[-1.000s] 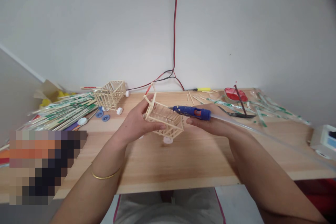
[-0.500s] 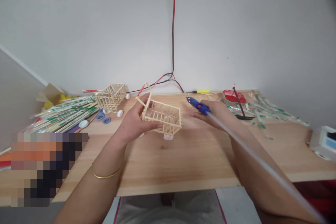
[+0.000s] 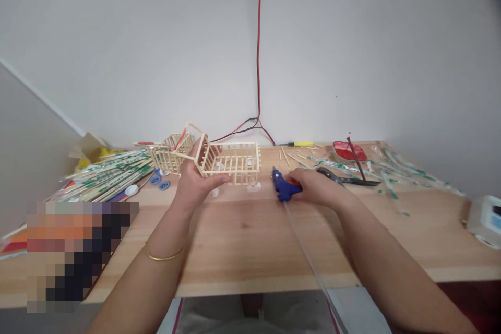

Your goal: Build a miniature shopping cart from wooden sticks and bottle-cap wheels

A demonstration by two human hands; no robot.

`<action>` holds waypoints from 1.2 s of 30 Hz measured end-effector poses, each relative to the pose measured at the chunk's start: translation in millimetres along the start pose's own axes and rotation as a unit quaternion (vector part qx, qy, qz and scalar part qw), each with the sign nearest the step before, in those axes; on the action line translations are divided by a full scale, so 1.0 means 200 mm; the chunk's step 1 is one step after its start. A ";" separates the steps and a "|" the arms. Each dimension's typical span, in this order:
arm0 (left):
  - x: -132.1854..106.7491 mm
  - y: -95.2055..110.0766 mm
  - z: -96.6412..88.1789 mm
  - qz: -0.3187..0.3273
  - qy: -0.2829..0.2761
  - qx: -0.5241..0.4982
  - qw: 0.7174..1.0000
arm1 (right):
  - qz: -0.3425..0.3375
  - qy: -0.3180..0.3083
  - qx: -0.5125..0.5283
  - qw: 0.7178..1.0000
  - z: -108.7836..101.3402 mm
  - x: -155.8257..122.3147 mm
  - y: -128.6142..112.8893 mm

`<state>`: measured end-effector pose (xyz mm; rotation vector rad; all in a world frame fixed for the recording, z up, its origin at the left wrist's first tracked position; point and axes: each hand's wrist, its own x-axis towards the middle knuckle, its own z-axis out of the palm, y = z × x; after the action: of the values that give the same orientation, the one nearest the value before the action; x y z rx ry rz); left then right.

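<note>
My left hand (image 3: pixel 195 180) is closed round the left end of a small cart built of pale wooden sticks (image 3: pixel 230 162), with white bottle-cap wheels under it. It holds the cart just above the wooden table (image 3: pixel 254 229). My right hand (image 3: pixel 317 188) rests on the table to the right of the cart, gripping a blue glue gun (image 3: pixel 282 188) that lies on the tabletop with its nozzle pointing away from me. A clear glue stick (image 3: pixel 309 261) trails from the gun back toward me.
A second stick cart (image 3: pixel 170 151) and blue and white caps (image 3: pixel 158 181) sit at the back left beside a pile of wrapped chopsticks (image 3: pixel 113 175). At the back right lie scissors (image 3: pixel 344 177), a red dish (image 3: pixel 348 151) and torn wrappers. Red and black wires (image 3: pixel 258 62) hang down the wall.
My right hand has drawn the glue gun away from the cart and lowered it onto the table. My left hand has turned the cart level and shifted it back and left.
</note>
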<state>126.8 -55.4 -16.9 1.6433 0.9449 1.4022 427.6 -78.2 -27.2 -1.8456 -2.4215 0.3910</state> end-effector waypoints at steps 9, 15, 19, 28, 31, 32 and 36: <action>0.00 -0.01 0.01 -0.061 0.009 -0.139 0.988 | -0.019 0.039 0.086 0.995 -0.01 -0.02 0.07; 0.02 0.01 0.04 -0.124 0.019 -0.259 0.958 | -0.043 0.139 0.189 0.971 -0.02 -0.01 0.02; 0.03 -0.02 0.04 -0.152 0.002 -0.343 0.927 | -0.047 0.203 0.185 0.960 0.03 0.03 -0.01; 0.04 -0.03 0.03 -0.185 -0.003 -0.386 0.904 | -0.058 0.214 0.248 0.943 0.09 0.06 -0.05; 0.04 -0.02 0.04 -0.195 0.004 -0.385 0.902 | -0.064 0.194 0.342 0.917 0.11 0.05 -0.10; 0.04 -0.02 0.04 -0.199 0.001 -0.384 0.901 | -0.071 0.198 0.360 0.909 0.11 0.05 -0.12; 0.03 -0.04 0.05 -0.221 -0.010 -0.389 0.894 | -0.110 0.293 0.356 0.881 0.12 0.02 -0.20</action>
<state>136.4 -47.1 -22.5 0.7769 0.5663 1.2059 384.4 -87.7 -41.0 -1.1343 -1.7115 0.5168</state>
